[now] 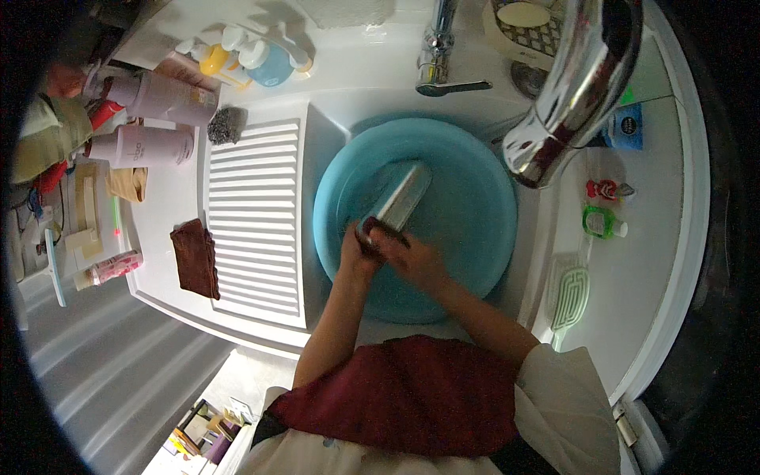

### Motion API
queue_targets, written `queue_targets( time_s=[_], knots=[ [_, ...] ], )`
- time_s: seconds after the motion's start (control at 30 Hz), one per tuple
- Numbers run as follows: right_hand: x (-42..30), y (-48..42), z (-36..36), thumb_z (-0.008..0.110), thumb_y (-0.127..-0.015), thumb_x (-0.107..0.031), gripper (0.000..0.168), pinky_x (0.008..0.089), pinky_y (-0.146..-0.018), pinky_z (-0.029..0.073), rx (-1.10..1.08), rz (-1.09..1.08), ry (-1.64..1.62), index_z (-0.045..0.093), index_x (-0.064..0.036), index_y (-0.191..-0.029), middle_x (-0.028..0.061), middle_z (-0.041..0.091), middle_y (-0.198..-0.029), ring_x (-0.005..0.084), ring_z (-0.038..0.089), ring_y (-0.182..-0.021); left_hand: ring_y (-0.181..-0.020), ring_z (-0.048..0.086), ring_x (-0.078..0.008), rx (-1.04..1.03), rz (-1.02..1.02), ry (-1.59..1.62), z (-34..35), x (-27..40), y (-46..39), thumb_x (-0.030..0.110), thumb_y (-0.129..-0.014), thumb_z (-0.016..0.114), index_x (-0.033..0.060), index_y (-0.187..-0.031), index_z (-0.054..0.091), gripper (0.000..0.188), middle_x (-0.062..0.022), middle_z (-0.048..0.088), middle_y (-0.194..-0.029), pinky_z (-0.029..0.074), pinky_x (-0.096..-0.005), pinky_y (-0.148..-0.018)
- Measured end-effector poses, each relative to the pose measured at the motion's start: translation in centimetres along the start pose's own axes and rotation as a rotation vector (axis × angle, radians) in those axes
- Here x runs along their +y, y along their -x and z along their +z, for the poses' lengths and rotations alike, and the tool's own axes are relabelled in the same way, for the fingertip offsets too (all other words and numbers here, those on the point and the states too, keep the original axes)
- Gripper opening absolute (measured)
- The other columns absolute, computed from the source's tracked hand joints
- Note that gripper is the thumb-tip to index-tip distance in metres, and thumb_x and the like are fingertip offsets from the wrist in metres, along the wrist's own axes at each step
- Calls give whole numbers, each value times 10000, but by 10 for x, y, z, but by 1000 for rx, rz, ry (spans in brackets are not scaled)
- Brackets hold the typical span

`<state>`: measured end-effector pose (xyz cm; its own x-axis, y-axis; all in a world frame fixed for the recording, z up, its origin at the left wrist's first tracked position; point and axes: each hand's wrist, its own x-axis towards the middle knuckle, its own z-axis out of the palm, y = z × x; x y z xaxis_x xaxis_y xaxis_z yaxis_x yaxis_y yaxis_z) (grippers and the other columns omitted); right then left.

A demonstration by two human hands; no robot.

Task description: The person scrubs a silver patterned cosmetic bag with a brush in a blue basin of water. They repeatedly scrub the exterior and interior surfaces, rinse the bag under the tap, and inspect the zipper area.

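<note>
Both my hands are over a round light-blue plastic basin (504,219) in a white sink. My left hand (358,252) is closed around the near, dark end of a long flat object (405,195). Its pale, shiny far part has a rounded tip and points up and right over the basin. My right hand (415,258) lies against the same dark end, with its fingers across it. Blur and my fingers hide that end, so I cannot tell exactly what the object is. Whether the right hand grips it or only rubs it is unclear.
Above the basin's right side hangs a chrome faucet spout (552,130), with its lever (454,88) behind. A ribbed washboard (255,219) adjoins on the left, holding a brown cloth (196,258) and dark scouring pad (225,124). Pump bottles (267,62) and a green hairbrush (571,300) line the counter.
</note>
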<state>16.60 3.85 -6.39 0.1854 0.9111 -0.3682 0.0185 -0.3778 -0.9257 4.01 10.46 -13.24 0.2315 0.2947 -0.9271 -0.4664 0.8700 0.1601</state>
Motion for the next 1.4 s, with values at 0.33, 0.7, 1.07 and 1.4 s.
queue_targets(
  time_s=[0.33,0.7,1.07,1.4],
  knots=[
    [71,4,-2,386,-947,-379,411,376,-747,470,48,-222,369,507,-119,-1242,116,618,-914,254,605,-785,-1083,499,-359,-14,-128,342,-10,-12,-2,297,-917,369,2,-1253,396,448,-213,481,-1216,446,-468,-913],
    [201,-31,3,361,-957,-323,455,366,-715,460,553,118,537,316,-173,-1384,142,584,-980,250,575,-715,-1062,494,-387,42,50,618,-10,-48,-12,385,-890,387,8,-1276,378,540,-209,451,-1233,440,-499,-912],
    [15,-44,-22,412,-939,-350,359,401,-879,421,197,-105,229,471,-265,-1282,111,593,-1097,301,585,-922,-1096,471,-358,31,-89,512,-30,-26,-21,369,-890,449,35,-1269,388,508,-196,458,-1226,415,-482,-924],
    [91,-55,-40,374,-910,-502,617,401,-706,489,299,-229,563,262,-143,-1400,154,588,-975,271,600,-771,-1055,493,-335,-113,-157,237,-32,-19,-24,298,-826,603,92,-1185,456,440,-175,496,-1155,453,-493,-877]
  ],
)
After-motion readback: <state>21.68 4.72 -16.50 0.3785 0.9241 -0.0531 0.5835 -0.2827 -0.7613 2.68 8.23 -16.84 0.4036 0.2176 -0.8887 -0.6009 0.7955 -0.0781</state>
